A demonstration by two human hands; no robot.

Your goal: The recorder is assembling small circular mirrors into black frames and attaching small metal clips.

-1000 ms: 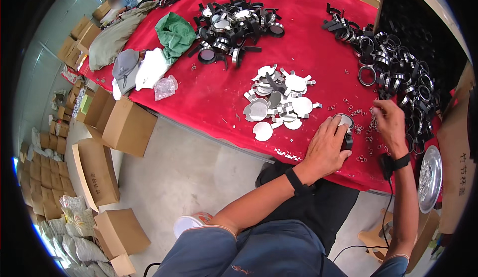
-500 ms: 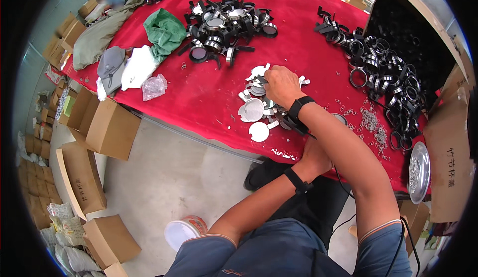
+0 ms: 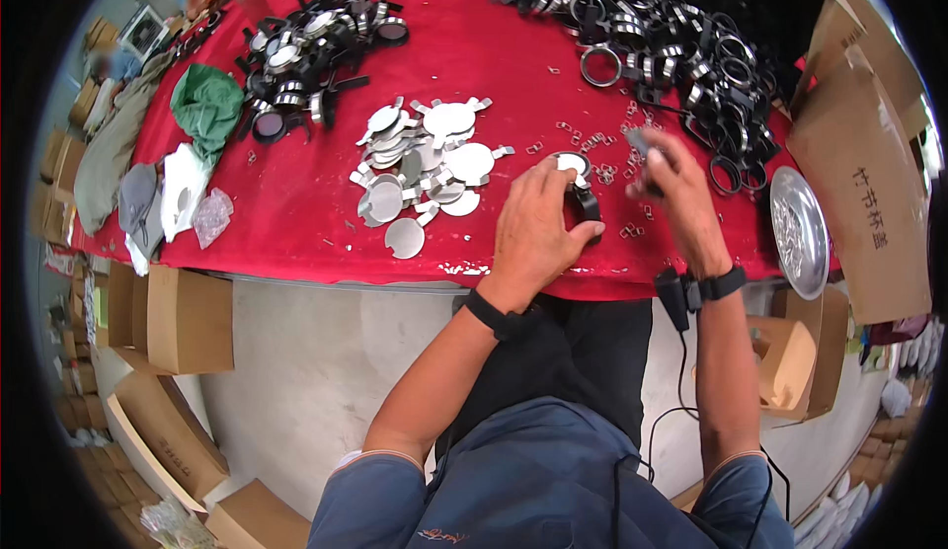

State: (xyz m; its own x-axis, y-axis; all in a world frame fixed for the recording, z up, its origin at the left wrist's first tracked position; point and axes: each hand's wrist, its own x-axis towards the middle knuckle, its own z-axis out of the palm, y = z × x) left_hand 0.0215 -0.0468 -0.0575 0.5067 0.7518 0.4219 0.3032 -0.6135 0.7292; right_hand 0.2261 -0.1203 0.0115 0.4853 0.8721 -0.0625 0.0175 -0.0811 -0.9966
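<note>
My left hand (image 3: 533,228) is closed round a black cup lid (image 3: 585,201) with a metal rim, resting at the table's near edge. To its right, my right hand (image 3: 679,189) is raised with bent fingers. A small grey flat piece (image 3: 637,140) shows at its fingertips; motion blur hides its exact kind. Left of my hands lies a loose pile of silvery round metal discs with tabs (image 3: 469,162). Small metal clips (image 3: 604,154) are scattered between my hands and the black rings.
A heap of black and silver rings (image 3: 681,55) spills from a large carton (image 3: 859,194) at the right. More black lids (image 3: 296,65) are heaped far left, near a green cloth (image 3: 207,110). A metal bowl (image 3: 798,233) stands at the right edge, holding small pieces.
My right hand has left the disc pile and moved right, a grey piece at its fingertips. My left hand, earlier low under the right arm, now shows on the table with the black lid.
</note>
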